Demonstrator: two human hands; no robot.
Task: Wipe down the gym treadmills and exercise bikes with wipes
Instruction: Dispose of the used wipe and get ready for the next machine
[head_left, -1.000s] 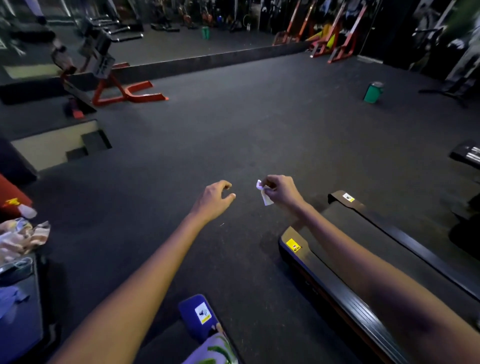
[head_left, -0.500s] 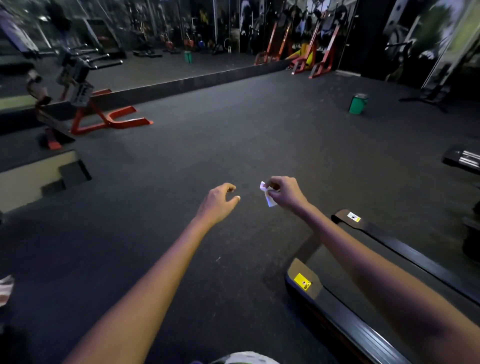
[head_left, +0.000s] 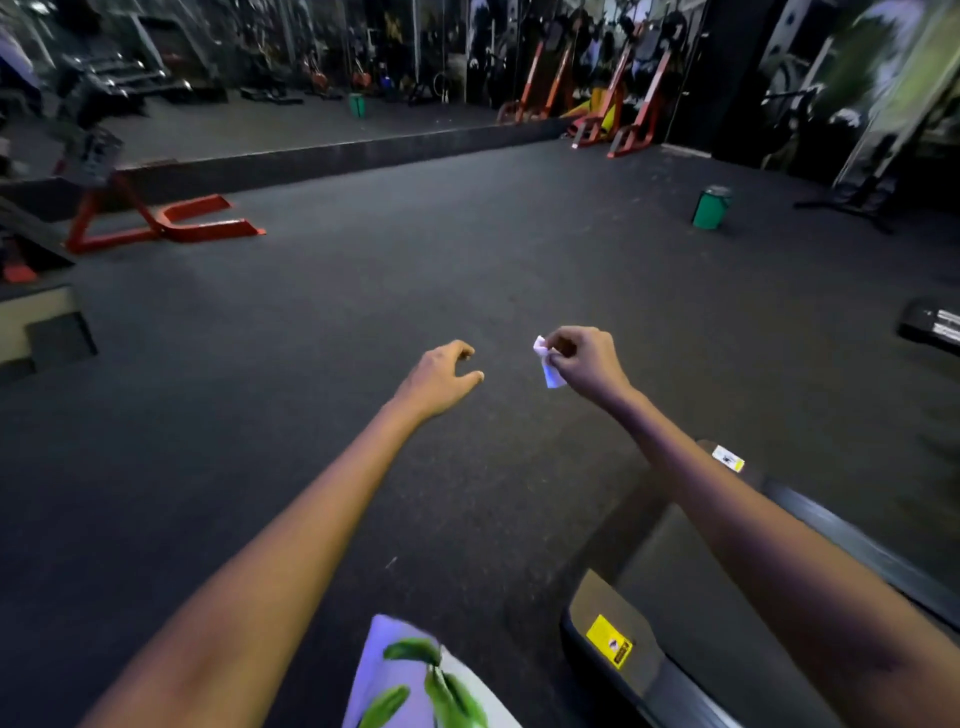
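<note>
My right hand (head_left: 587, 364) pinching a small white wipe (head_left: 548, 364), my left hand (head_left: 441, 376) just beside it, fingers loosely curled, holding nothing, treadmill (head_left: 649, 670) below my right arm

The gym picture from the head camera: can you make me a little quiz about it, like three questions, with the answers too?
1. True or false: the left hand holds the white wipe.
2. Which colour is the can standing on the floor far ahead on the right? A) green B) pink C) white
3. Fill in: the yellow sticker sits on the near corner of the black ______ at the lower right.

Key:
1. False. The right hand pinches the wipe; the left hand holds nothing.
2. A
3. treadmill
</note>
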